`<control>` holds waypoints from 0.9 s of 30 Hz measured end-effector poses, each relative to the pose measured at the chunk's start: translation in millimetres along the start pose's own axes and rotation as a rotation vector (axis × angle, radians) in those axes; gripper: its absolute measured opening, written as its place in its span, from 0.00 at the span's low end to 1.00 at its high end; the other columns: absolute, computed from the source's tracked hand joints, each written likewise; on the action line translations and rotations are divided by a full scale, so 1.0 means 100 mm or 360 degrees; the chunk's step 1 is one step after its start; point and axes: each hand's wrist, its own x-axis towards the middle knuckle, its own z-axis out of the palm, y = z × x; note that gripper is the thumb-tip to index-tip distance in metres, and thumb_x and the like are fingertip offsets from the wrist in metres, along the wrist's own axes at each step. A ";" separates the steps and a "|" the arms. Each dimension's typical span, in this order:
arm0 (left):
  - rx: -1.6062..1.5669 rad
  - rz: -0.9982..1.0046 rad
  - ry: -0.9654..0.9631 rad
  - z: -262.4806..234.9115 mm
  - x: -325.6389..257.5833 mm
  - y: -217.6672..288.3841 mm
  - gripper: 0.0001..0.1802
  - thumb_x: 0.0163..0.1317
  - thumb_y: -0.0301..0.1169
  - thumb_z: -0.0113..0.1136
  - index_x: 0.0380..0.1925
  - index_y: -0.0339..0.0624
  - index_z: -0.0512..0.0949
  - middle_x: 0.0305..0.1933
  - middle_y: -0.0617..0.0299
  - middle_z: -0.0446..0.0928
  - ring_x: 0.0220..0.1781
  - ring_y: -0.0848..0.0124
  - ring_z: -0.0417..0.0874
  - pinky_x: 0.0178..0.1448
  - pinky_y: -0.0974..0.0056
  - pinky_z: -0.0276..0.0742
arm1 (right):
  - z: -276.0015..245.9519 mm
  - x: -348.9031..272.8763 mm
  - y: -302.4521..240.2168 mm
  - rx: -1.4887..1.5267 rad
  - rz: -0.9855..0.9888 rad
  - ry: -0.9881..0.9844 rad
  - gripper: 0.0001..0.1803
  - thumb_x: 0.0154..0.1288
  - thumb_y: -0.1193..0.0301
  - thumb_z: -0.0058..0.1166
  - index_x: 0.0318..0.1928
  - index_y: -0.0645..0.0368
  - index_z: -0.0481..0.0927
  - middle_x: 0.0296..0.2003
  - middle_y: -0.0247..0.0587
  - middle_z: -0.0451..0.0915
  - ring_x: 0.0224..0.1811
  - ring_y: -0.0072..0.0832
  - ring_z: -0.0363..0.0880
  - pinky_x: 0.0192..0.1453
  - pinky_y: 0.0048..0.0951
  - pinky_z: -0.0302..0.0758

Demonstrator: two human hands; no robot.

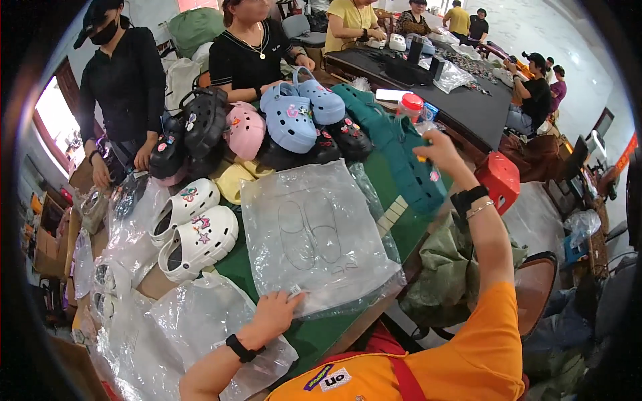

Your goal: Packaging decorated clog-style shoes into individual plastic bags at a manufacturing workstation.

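My left hand (273, 317) lies on the near edge of a clear plastic bag (364, 264), its fingers stretched out beside a small white label (295, 290). Under the plastic shows a sheet with two drawn shoe-sole outlines (309, 234). My right hand (443, 152) is raised over the teal clogs (409, 170) at the right, its fingers bent together. A small yellow-orange spot shows by its fingertips; whether it is held or sits on the clog is unclear. White clogs (200, 239) with colourful charms stand left of the bag.
Behind the bag are piled blue clogs (289, 123), a pink clog (245, 130), black clogs (204, 123) and yellow clogs (231, 186). More plastic bags (200, 321) lie at front left. A red stool (498, 179) stands right. Two people face me across the table; others sit farther back.
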 end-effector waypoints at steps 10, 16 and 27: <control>-0.0051 -0.0055 -0.0234 -0.15 -0.09 -0.06 0.27 0.53 0.29 0.51 0.56 0.57 0.66 0.41 0.52 0.69 0.41 0.56 0.74 0.43 0.55 0.70 | -0.64 -0.15 -1.36 0.1560 0.0252 -0.0079 0.11 0.58 0.65 0.55 0.33 0.61 0.75 0.26 0.30 0.74 0.24 0.14 0.69 0.27 0.16 0.66; -0.0830 -0.0008 0.0219 -0.76 -0.09 -0.02 0.39 0.48 0.39 0.64 0.61 0.51 0.57 0.61 0.49 0.59 0.58 0.54 0.66 0.57 0.53 0.63 | 0.07 -0.78 -1.99 0.1816 0.0294 -0.0860 0.16 0.60 0.69 0.51 0.45 0.66 0.71 0.37 0.38 0.75 0.39 0.22 0.73 0.46 0.24 0.72; -0.3190 -0.1206 0.0662 -0.15 0.13 -0.68 0.30 0.61 0.55 0.45 0.55 0.51 0.59 0.39 0.64 0.68 0.40 0.67 0.74 0.42 0.60 0.70 | 1.14 -0.90 -1.87 0.1641 0.0404 -0.1187 0.29 0.56 0.66 0.55 0.58 0.60 0.64 0.51 0.39 0.71 0.49 0.27 0.70 0.47 0.26 0.70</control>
